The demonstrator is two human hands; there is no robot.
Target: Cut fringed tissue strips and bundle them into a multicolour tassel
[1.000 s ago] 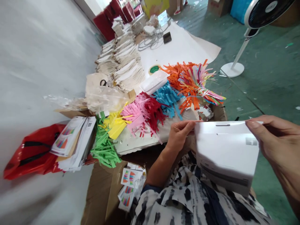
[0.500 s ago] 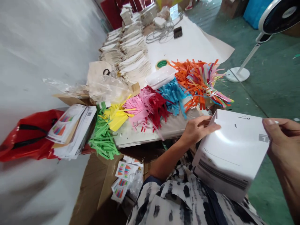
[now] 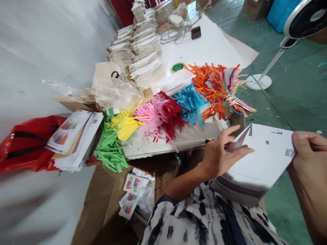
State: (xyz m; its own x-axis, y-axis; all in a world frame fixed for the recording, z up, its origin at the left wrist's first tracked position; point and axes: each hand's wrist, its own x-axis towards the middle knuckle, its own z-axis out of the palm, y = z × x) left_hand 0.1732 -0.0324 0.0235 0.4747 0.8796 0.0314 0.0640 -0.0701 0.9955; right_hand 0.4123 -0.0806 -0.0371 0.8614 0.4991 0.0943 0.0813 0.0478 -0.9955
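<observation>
A thick stack of white paper cards [image 3: 258, 163] rests on my lap. My right hand [image 3: 308, 160] pinches the stack's far right corner, thumb on top. My left hand [image 3: 222, 153] lies on the stack's left side, fingers stretched out, lifting the corner of the top sheet so that it folds up. In front of the stack, a board [image 3: 178, 139] carries bundles of fringed paper: green [image 3: 109, 149], yellow [image 3: 126, 126], pink [image 3: 150, 119], red [image 3: 172, 117], blue [image 3: 189, 102] and orange [image 3: 206, 78].
A white plastic tray [image 3: 176, 81] sits on the fringes. Printed cards [image 3: 71, 136] lie on a red bag [image 3: 25, 143] at left. Stacks of cream bags [image 3: 143, 51], cables and a phone [image 3: 196, 32] lie further back. A fan [image 3: 304, 17] stands on the green floor.
The stack has tipped flatter toward my lap. My left hand moved from the top left edge onto the top sheet and raised its corner. The view shifted slightly.
</observation>
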